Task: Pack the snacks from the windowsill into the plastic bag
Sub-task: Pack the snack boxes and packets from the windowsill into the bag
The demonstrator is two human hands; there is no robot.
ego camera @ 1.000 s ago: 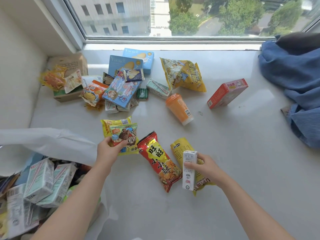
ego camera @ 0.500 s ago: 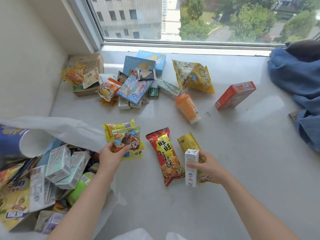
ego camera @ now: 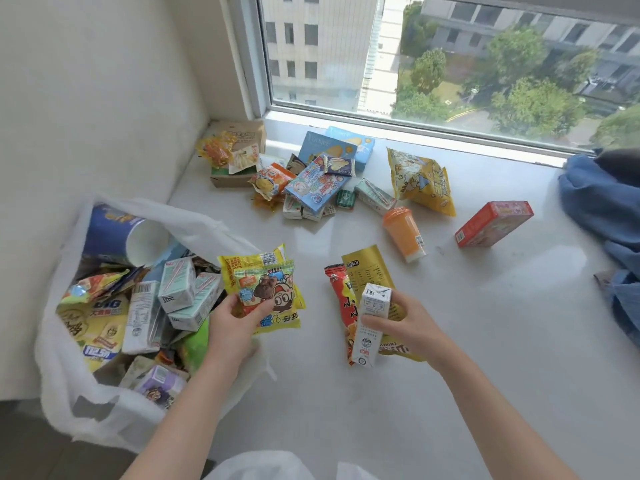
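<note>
White plastic bag (ego camera: 62,368) sits open at the left edge of the windowsill (ego camera: 485,341), already full of snacks. Over its rim, the left hand (ego camera: 232,323) grips two yellow snack packets (ego camera: 263,285). Further right, the right hand (ego camera: 405,323) holds a small white carton (ego camera: 372,320) upright above a red snack packet (ego camera: 341,299) and a gold one (ego camera: 369,268).

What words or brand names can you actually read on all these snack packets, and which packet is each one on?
"BIG": on a yellow packet inside the plastic bag.
The blue boxes by the window carry a pale word, too faint to read.
Chinese characters on the red packet and on the cartoon packets in the left hand: blurred.
Print on the white carton in the right hand: too small.
</note>
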